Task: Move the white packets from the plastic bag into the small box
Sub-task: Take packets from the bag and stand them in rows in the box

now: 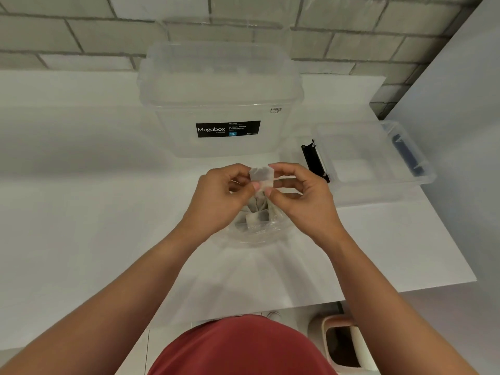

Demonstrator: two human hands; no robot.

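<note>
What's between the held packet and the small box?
Only the right hand pinching the packet; the head view shows nothing else before the black latch on the small box.

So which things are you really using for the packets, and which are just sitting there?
For the job:
- white packet, pinched by the left hand and the right hand
- plastic bag below the hands, more packets inside
- small box on the right

Just lying about:
- big Megabox tub behind
- bin on the floor
</note>
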